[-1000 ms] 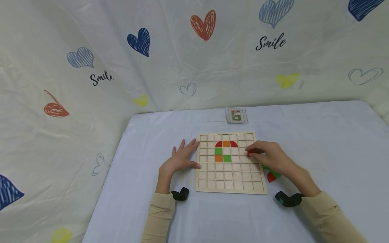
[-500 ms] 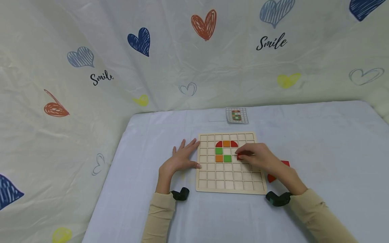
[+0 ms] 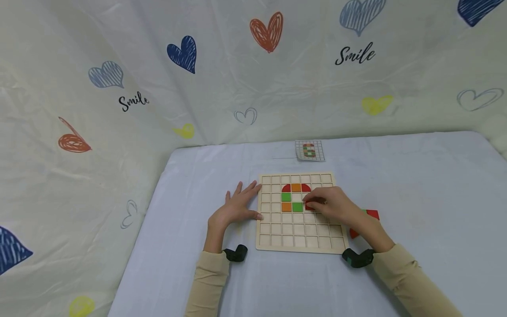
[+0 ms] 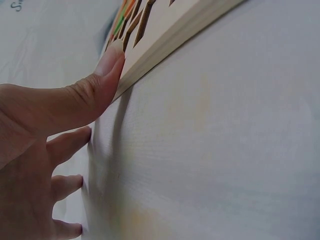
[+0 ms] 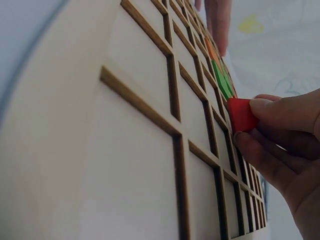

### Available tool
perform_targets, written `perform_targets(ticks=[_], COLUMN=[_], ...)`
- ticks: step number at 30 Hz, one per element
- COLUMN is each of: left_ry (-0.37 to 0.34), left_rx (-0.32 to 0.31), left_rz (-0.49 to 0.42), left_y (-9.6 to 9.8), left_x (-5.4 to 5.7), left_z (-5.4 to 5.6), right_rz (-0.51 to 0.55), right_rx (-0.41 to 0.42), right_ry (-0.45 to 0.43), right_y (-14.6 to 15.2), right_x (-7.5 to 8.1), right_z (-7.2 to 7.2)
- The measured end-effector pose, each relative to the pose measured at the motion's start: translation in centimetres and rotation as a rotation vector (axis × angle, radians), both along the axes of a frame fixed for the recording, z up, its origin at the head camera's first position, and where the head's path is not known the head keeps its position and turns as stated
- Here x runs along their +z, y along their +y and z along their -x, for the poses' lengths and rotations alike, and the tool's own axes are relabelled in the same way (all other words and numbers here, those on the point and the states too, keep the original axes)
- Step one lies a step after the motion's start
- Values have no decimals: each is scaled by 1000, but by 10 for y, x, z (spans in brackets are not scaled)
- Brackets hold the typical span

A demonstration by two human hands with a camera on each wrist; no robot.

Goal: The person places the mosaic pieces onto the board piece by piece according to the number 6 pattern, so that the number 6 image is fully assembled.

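Beige sleeve [image 3: 207, 277] far L; L hand [image 3: 235, 209] spread wide, thumb on edge of wooden grid board [image 3: 287, 229]. Orange sq. tile [image 3: 287, 206], then green sq. tile [image 3: 297, 207], adjacent cells. Red tile [image 5: 242, 115] just R of green, pinched by R hand [image 3: 336, 204], tilted, one edge facing grid; no clear long axis. Prob. placing step; next likely needs levelling + pressing in.

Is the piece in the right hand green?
No: the right hand pinches a red piece between thumb and fingers at the gridded board.
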State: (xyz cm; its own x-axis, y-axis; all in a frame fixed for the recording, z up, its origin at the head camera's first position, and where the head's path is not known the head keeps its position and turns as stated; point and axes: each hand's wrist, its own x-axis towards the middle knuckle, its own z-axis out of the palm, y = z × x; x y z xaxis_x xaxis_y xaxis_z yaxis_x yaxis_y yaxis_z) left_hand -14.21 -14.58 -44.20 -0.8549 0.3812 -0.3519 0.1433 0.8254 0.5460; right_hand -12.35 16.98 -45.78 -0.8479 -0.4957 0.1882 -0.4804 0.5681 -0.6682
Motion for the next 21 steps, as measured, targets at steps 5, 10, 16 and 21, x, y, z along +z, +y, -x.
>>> perform_targets(ticks=[5, 10, 16, 21], left_ry=[1, 0, -10, -30], left_rx=[-1, -2, -9, -19], left_rz=[4, 8, 6, 23], left_y=[0, 0, 0, -2], left_x=[0, 1, 0, -1], left_z=[0, 0, 1, 3], right_rz=[8, -1, -28, -38], right_rx=[6, 11, 8, 0], right_ry=[-12, 10, 42, 37], right_y=[-3, -6, -8, -9], right_x=[1, -1, -3, -3], right_z=[0, 0, 0, 0])
